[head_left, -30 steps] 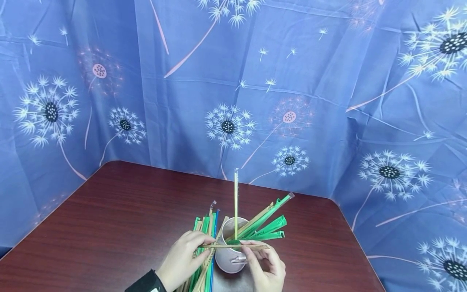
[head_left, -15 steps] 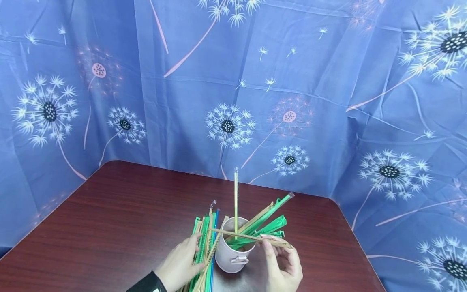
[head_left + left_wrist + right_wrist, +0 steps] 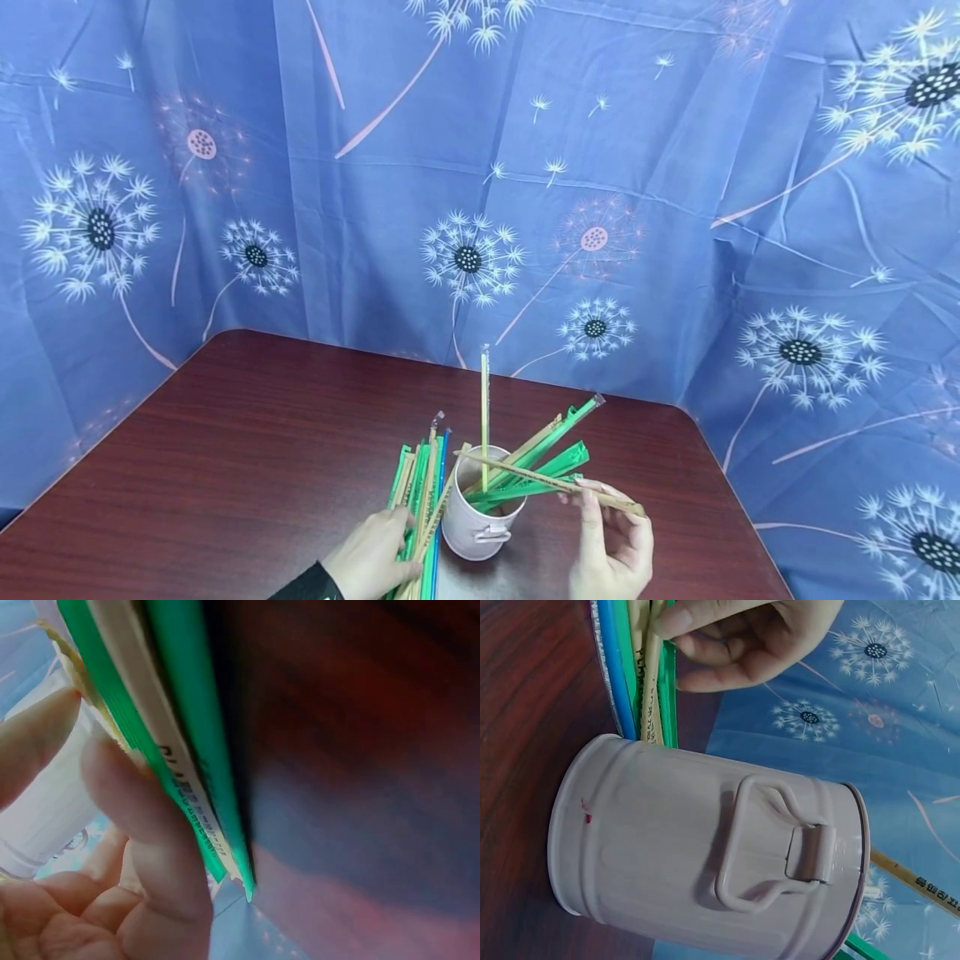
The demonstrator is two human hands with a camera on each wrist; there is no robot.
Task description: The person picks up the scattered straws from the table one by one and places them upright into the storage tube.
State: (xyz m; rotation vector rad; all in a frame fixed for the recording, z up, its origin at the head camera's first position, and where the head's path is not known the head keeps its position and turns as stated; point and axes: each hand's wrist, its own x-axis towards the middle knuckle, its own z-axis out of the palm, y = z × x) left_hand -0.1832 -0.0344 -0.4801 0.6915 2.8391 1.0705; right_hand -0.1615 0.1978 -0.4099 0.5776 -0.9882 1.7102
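Tan and paper-wrapped, a single straw (image 3: 551, 482) is pinched between the thumb and fingertips of the right hand (image 3: 611, 550), lying slantwise over the mouth of the pale pink tin pail (image 3: 480, 521), which stands on the dark red tabletop (image 3: 247, 450) with several green wrapped straws (image 3: 543, 467) in it. Just left of the pail, the left hand (image 3: 375, 558) has its fingers curled round a bundle of straws (image 3: 420, 500) on the tabletop.
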